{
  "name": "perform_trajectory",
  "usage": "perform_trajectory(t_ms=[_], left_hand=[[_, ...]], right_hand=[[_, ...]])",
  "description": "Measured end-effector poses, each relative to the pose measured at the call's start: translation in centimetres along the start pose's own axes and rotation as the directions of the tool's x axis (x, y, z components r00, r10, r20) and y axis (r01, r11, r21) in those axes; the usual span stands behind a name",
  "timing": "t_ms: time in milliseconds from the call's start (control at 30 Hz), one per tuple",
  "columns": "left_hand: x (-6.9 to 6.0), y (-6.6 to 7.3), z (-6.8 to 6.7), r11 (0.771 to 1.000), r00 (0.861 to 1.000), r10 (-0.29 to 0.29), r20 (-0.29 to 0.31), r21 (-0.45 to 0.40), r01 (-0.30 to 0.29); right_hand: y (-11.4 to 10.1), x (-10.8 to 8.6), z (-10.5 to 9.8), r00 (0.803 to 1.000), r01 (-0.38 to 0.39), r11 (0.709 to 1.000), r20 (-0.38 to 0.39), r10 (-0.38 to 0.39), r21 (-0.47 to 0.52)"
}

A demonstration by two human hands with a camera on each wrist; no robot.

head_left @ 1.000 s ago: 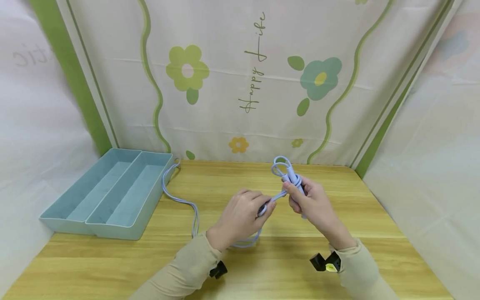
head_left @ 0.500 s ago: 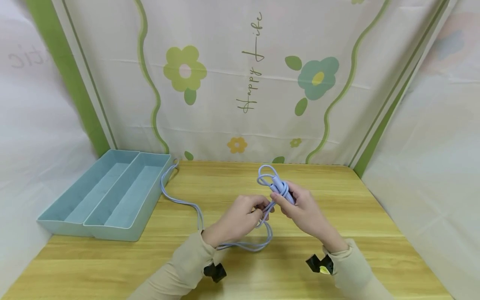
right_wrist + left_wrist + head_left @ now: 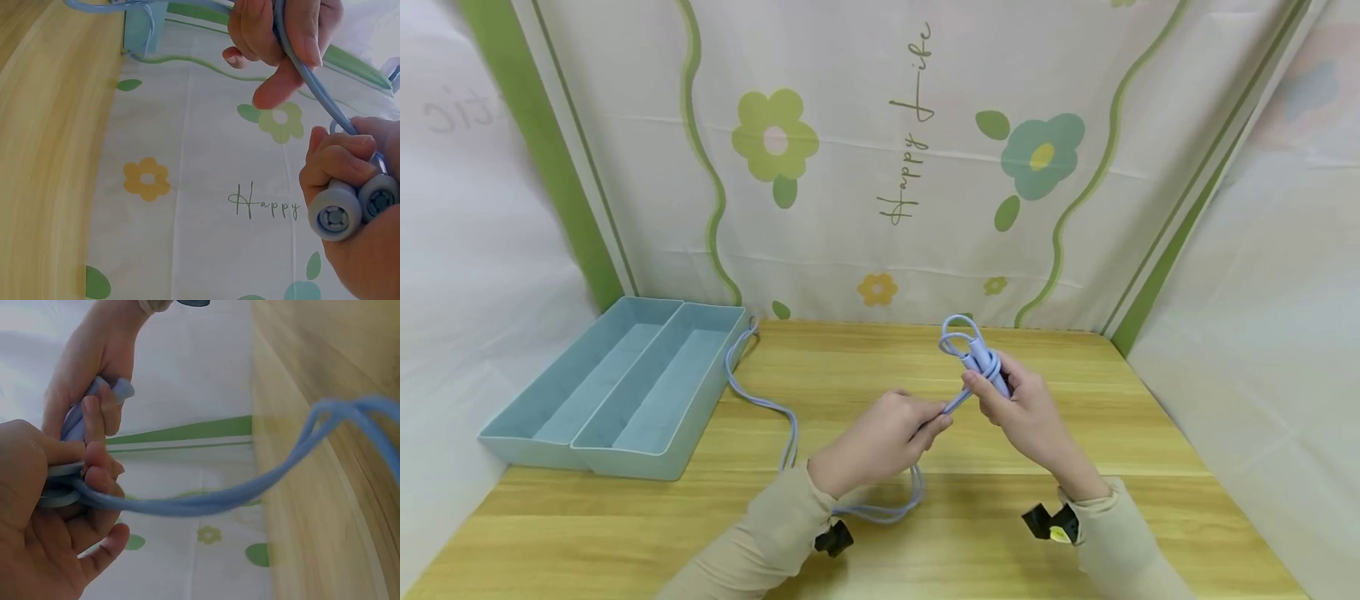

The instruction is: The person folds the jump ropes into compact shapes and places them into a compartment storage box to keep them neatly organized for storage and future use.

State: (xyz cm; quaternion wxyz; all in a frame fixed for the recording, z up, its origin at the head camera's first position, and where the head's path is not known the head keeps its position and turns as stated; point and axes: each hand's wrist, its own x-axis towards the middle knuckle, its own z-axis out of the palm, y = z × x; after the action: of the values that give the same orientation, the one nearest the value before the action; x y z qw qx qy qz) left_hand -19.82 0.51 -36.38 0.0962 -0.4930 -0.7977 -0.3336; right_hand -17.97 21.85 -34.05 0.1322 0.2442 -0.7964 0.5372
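Above the wood-grain desk [image 3: 1150, 433], the right hand [image 3: 1028, 414] grips two light-blue cylindrical handles [image 3: 335, 214], the left hand [image 3: 878, 437] pinches their light-blue round cord [image 3: 317, 89], and two adjoining rectangular blue-green trays [image 3: 628, 375], inner floors [image 3: 672, 379] exposed, stand along the desk's left edge.

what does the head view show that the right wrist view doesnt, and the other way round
Only the head view: the insides of the two blue-green trays and the sleeves. Only the right wrist view: the round, spoked handle ends. Both: the blue cord, the two handles, the left grip pinching the cord, the right grip round the handles, the wooden tabletop and the flowered backdrop.
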Motion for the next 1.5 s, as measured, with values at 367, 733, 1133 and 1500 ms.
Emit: perform_trajectory(t_ms=[367,733,1133,1500], left_hand=[[-0.2,-0.4,0.0,1.000,1.000,-0.003,-0.030,-0.018,0.002],[0.0,-1.6,-1.4,0.975,0.991,0.042,0.124,-0.220,-0.013],[0.0,-1.6,-1.9,0.986,0.984,0.141,0.108,-0.101,-0.131],[-0.5,-3.7,-2.5,0.993,0.994,0.107,0.011,0.039,-0.108]], right_hand=[[-0.1,0.2,-0.8,0.991,-0.132,0.977,0.039,0.128,0.167],[-0.9,-0.2,-2.0,0.956,-0.072,0.981,0.292,0.017,0.179],[-0.8,-0.2,-2.6,0.967,-0.095,0.958,0.255,0.024,0.271],[-0.9,-0.2,-1.5,0.860,-0.067,0.976,0.509,-0.049,0.207]])
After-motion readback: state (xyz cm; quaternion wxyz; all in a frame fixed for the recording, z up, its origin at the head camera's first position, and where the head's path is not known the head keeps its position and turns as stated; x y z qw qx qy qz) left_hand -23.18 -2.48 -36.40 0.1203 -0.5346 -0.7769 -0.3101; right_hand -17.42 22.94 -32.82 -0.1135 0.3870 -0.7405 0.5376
